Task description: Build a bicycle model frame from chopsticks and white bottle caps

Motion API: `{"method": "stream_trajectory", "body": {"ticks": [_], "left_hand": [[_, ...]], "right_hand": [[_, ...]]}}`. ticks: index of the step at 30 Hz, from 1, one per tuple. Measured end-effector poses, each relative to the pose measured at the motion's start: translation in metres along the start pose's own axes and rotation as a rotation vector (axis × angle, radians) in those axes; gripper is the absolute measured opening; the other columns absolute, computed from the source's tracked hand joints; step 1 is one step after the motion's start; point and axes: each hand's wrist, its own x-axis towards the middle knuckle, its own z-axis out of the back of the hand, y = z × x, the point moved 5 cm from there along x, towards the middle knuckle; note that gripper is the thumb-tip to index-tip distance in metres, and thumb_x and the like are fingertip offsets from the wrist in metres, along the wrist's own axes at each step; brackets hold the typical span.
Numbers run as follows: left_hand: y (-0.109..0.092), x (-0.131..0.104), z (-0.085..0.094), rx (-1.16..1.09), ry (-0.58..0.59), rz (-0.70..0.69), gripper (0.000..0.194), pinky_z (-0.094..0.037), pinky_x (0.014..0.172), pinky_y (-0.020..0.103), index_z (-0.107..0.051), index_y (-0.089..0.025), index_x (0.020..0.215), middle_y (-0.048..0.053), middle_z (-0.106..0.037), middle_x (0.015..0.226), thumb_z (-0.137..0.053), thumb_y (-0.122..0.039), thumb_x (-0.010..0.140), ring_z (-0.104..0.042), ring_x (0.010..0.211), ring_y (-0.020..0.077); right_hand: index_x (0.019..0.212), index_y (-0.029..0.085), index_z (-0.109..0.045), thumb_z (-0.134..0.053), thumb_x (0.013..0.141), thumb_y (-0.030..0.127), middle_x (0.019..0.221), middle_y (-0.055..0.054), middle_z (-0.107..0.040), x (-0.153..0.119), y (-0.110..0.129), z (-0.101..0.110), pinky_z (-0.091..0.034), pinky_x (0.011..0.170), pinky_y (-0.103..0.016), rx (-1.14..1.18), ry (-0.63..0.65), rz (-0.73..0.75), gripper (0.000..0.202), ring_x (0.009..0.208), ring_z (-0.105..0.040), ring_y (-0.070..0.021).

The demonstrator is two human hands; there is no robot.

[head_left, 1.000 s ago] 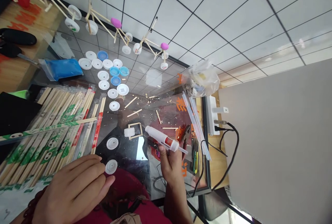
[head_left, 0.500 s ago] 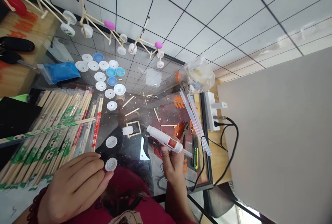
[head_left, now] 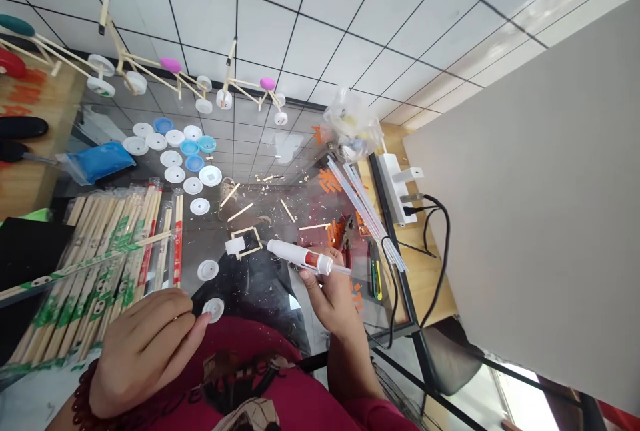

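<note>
My left hand (head_left: 145, 348) is closed, thumb and fingers pinched at the edge of a white bottle cap (head_left: 214, 310). Just beyond it on the dark glass tabletop lies another white cap (head_left: 208, 270). In my right hand (head_left: 327, 291) is a white hot glue gun (head_left: 293, 254) with a red part showing, a clear glue stick (head_left: 341, 270) jutting from its back end. Its nozzle points left, close to a small square frame of wooden sticks (head_left: 249, 252). Against that frame's left side rests a small white piece (head_left: 235, 245). Whether nozzle and frame touch, I cannot tell.
White and blue caps (head_left: 189, 147) lie in a group further back. Wrapped chopsticks (head_left: 105, 251) cover the left. Cut sticks (head_left: 241, 212), pliers (head_left: 346, 231), a utility knife (head_left: 375, 271), glue sticks (head_left: 367, 211) and a power strip (head_left: 397, 188) are around. Stick-built models (head_left: 175, 71) line the back.
My view has swung right, so the table's things appear further left. The glue gun has turned closer to level. My left hand stays at the same cap.
</note>
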Motion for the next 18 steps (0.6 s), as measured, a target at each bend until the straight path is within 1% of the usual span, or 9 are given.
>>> {"method": "stream_trajectory", "body": {"ticks": [3, 7, 13, 18], "left_hand": [[-0.0013, 0.0002, -0.0012, -0.006, 0.012, 0.01, 0.018, -0.061, 0.08, 0.034, -0.064, -0.015, 0.081, 0.005, -0.071, 0.078, -0.076, -0.004, 0.088, -0.07, 0.074, 0.0177], [-0.0006, 0.0014, -0.0007, -0.019, -0.015, 0.04, 0.017, -0.06, 0.079, 0.034, -0.064, -0.015, 0.08, 0.004, -0.07, 0.077, -0.074, -0.005, 0.09, -0.069, 0.074, 0.0175], [-0.0006, 0.0043, 0.0006, -0.034, -0.037, 0.047, 0.017, -0.06, 0.08, 0.032, -0.064, -0.016, 0.08, 0.004, -0.07, 0.075, -0.073, -0.006, 0.092, -0.07, 0.074, 0.0173], [-0.0007, 0.0042, -0.0002, -0.06, -0.037, 0.073, 0.019, -0.06, 0.081, 0.031, -0.064, -0.016, 0.079, 0.003, -0.07, 0.075, -0.072, -0.004, 0.091, -0.07, 0.075, 0.017]], "right_hand": [[0.113, 0.022, -0.065, -0.047, 0.11, 0.034, 0.1, -0.007, -0.076, 0.0018, 0.0035, 0.0016, -0.047, 0.091, -0.044, -0.042, 0.063, 0.005, 0.022, 0.089, -0.069, -0.0234], [0.109, 0.022, -0.067, -0.048, 0.108, 0.032, 0.096, -0.006, -0.076, 0.0017, 0.0038, -0.0012, -0.046, 0.088, -0.042, -0.064, 0.115, -0.007, 0.022, 0.085, -0.068, -0.0233], [0.112, 0.022, -0.069, -0.048, 0.108, 0.033, 0.098, -0.008, -0.075, 0.0007, 0.0033, 0.0033, -0.049, 0.09, -0.043, -0.094, 0.047, 0.007, 0.024, 0.092, -0.068, -0.0253], [0.108, 0.022, -0.069, -0.047, 0.109, 0.036, 0.099, -0.008, -0.073, 0.002, 0.0024, 0.0061, -0.051, 0.085, -0.042, -0.129, 0.04, 0.002, 0.026, 0.09, -0.067, -0.025]]}}
